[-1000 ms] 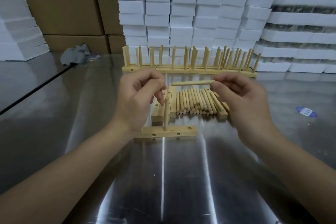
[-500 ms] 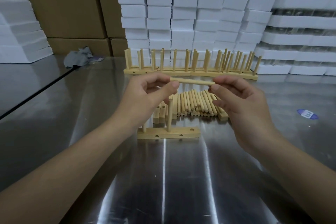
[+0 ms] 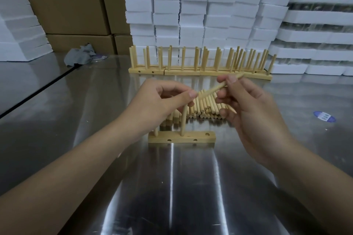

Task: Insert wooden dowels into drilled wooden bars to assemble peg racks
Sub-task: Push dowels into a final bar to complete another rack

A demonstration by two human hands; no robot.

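Now right hand (image 3: 254, 112) pinches dowel (image 3: 215, 88) above bar (image 3: 181, 137); left hand (image 3: 158, 101) pinches seated peg (image 3: 183, 120)
Likely light, stiff, smooth: grip near mid-length

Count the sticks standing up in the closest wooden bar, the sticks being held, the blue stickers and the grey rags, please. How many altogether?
Standing dowels in the near bar: 2
Held dowel, in the right hand: 1
Blue sticker: 1
Grey rag: 1
Total: 5
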